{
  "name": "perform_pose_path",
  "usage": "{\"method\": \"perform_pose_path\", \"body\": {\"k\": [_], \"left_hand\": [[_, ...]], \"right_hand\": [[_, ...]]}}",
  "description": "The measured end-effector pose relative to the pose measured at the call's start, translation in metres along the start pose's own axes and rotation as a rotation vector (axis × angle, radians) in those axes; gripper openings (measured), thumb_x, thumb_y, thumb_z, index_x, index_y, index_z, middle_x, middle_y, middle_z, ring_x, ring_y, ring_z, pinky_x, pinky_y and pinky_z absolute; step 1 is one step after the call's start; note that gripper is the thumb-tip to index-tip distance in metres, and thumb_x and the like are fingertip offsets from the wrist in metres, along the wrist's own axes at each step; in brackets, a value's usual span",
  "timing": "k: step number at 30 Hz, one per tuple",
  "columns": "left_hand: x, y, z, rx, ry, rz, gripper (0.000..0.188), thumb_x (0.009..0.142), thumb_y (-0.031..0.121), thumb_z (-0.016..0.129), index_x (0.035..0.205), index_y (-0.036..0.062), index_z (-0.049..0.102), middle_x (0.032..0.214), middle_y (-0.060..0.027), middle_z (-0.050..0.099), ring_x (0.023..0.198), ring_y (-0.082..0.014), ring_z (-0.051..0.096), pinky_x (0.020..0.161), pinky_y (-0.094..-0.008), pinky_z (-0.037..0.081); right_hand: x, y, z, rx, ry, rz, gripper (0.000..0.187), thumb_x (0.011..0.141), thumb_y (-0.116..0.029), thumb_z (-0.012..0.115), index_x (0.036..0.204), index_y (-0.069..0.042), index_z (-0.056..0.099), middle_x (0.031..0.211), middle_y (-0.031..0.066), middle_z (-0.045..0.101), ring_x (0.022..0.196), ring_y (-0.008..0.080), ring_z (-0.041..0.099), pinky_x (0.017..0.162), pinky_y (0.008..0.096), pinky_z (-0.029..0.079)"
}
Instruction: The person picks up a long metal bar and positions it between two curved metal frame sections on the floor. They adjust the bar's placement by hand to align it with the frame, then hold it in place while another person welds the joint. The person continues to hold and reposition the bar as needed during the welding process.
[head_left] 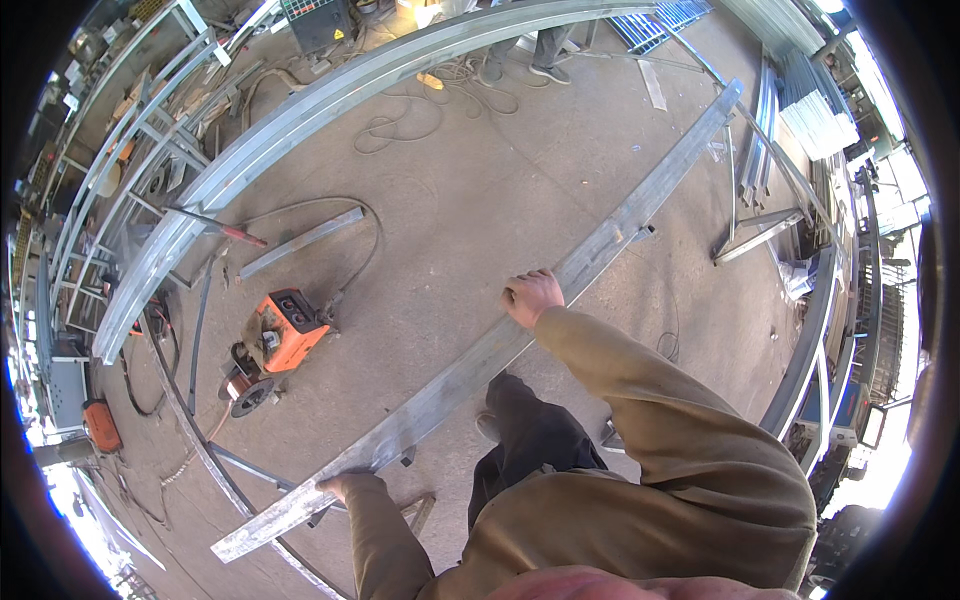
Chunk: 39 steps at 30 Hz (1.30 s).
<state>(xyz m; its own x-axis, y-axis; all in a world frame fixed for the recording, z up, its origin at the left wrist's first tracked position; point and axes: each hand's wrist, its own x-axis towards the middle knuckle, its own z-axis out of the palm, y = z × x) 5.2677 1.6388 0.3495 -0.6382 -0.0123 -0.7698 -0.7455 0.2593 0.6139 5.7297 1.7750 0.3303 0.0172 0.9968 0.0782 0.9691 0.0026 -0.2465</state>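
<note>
Long metal beam: runs diagonally from the lower left of the frame to the upper right (450, 375), with small lugs (408, 456) along its near side.
Right hand (533, 297): at the centre of the frame, fingers curled over the beam's far edge, holding it.
Left hand (352, 484): at the lower left, against the beam's near edge; most of its fingers are hidden, so I cannot tell how firmly they close.
Orange wire-feed unit (290, 330): on the floor (450, 230), left of centre, a wire spool (250, 396) beside it.
Curved metal beam (330, 105): arches across the upper left and top of the frame.
Step in hand: probably steadying or positioning the long beam by hand; no tool shows in either hand.
Next move: likely calls for both hands to work together, with a sure left hold before any lift or turn, since the length could swing and the lugs could catch on the bars (205, 455) at lower left.
</note>
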Motion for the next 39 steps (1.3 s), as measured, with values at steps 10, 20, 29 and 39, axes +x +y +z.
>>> {"method": "perform_pose_path", "body": {"k": [10, 20, 29, 39], "left_hand": [[0.041, -0.003, -0.014, -0.052, -0.089, -0.099, 0.1, 0.092, 0.083, 0.038, 0.162, 0.0107, 0.035, 0.166, -0.0145, 0.036, 0.154, -0.0321, 0.032, 0.129, -0.0482, 0.019], [0.023, 0.012, -0.006, -0.104, 0.289, -0.124, 0.102, 0.092, 0.078, 0.05, 0.151, -0.0055, 0.045, 0.15, -0.0234, 0.054, 0.134, -0.0403, 0.055, 0.116, -0.0496, 0.044], [0.032, 0.014, -0.008, -0.156, 0.32, -0.088, 0.102, 0.091, 0.077, 0.055, 0.15, -0.0064, 0.043, 0.145, -0.0239, 0.057, 0.128, -0.0392, 0.06, 0.111, -0.0474, 0.048], [0.039, 0.013, -0.006, -0.123, 0.42, -0.058, 0.097, 0.091, 0.072, 0.06, 0.15, -0.0029, 0.043, 0.141, -0.0261, 0.059, 0.122, -0.0416, 0.063, 0.107, -0.0482, 0.052]], "right_hand": [[-0.002, -0.003, 0.0, 0.009, -0.014, 0.027, 0.016, 0.086, -0.025, 0.065, 0.079, -0.012, 0.07, 0.085, 0.0081, 0.074, 0.087, 0.0309, 0.07, 0.087, 0.047, 0.05], [-0.001, -0.001, 0.014, -0.005, 0.028, -0.047, 0.015, 0.088, -0.024, 0.064, 0.079, -0.013, 0.068, 0.08, 0.0076, 0.072, 0.082, 0.0315, 0.069, 0.084, 0.0474, 0.05], [-0.002, 0.002, 0.019, -0.051, -0.057, -0.013, 0.014, 0.089, -0.024, 0.064, 0.08, -0.014, 0.069, 0.08, 0.0082, 0.072, 0.083, 0.0303, 0.067, 0.087, 0.0466, 0.049], [-0.002, 0.003, 0.021, -0.068, -0.034, -0.049, 0.017, 0.09, -0.027, 0.062, 0.081, -0.014, 0.07, 0.08, 0.0078, 0.073, 0.085, 0.0301, 0.067, 0.085, 0.0461, 0.048]]}}
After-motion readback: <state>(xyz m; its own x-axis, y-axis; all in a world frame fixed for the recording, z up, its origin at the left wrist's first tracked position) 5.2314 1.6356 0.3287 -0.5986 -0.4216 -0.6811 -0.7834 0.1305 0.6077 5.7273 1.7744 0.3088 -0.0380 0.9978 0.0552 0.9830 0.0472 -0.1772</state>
